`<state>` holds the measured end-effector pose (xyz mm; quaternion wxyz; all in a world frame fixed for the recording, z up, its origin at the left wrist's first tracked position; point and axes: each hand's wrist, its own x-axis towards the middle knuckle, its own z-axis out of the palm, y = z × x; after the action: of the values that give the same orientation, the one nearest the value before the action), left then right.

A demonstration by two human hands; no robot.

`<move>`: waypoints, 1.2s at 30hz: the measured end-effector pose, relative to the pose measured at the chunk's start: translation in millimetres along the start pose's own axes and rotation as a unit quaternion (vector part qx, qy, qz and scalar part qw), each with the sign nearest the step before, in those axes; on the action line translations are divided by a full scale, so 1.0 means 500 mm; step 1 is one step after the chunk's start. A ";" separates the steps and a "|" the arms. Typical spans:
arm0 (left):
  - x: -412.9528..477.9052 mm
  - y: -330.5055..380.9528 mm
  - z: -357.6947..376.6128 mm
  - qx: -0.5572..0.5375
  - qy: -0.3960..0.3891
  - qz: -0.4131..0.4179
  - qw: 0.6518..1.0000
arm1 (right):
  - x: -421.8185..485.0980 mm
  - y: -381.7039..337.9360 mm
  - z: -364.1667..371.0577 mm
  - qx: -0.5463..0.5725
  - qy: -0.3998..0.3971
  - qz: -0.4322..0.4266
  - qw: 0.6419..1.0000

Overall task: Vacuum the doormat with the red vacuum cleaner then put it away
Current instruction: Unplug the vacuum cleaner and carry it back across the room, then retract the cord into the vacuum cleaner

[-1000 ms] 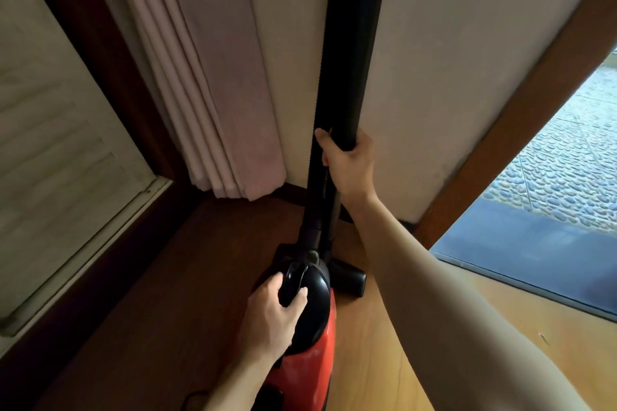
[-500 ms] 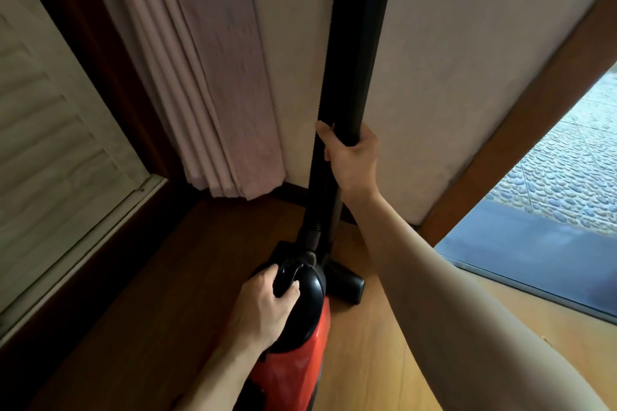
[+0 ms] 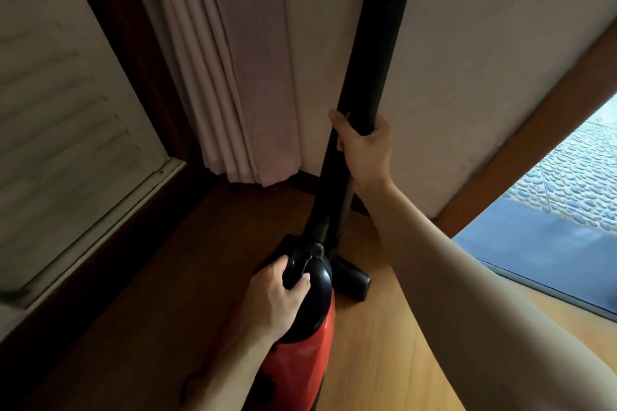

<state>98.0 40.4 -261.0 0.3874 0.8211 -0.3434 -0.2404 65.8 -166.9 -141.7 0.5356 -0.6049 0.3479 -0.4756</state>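
Wooden floor (image 3: pixel 384 360) is seen below a pale wall (image 3: pixel 484 60), with a blue-grey mat (image 3: pixel 534 253) at the right. At near centre is the red vacuum cleaner (image 3: pixel 300 357). Its black tube (image 3: pixel 375 43) is gripped by the right hand (image 3: pixel 365 150), and its top handle (image 3: pixel 297 269) by the left hand (image 3: pixel 273 300).

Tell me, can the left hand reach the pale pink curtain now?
Probably yes: only bare wooden floor separates the left hand from the pale pink pleated curtain, though its grip must first leave the black handle of the red vacuum cleaner.
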 end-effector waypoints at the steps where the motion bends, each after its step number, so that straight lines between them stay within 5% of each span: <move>1: 0.001 -0.001 -0.001 -0.004 -0.001 0.002 1.000 | -0.001 0.000 -0.001 -0.001 0.000 -0.001 1.000; 14: -0.003 -0.001 -0.032 0.115 -0.018 0.013 0.993 | -0.022 0.026 -0.008 -0.073 0.014 0.003 0.997; 26: -0.096 -0.018 -0.144 0.155 -0.141 -0.080 0.975 | -0.106 -0.049 -0.045 -0.146 0.073 0.015 0.987; 36: -0.120 -0.151 -0.171 0.165 -0.173 0.045 0.970 | -0.232 -0.109 -0.055 -0.254 0.085 -0.087 0.959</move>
<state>143.9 160.9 -263.8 0.1916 0.8034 -0.4769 -0.3007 -0.4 -57.6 -112.3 0.2892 -0.7064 0.4474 -0.4661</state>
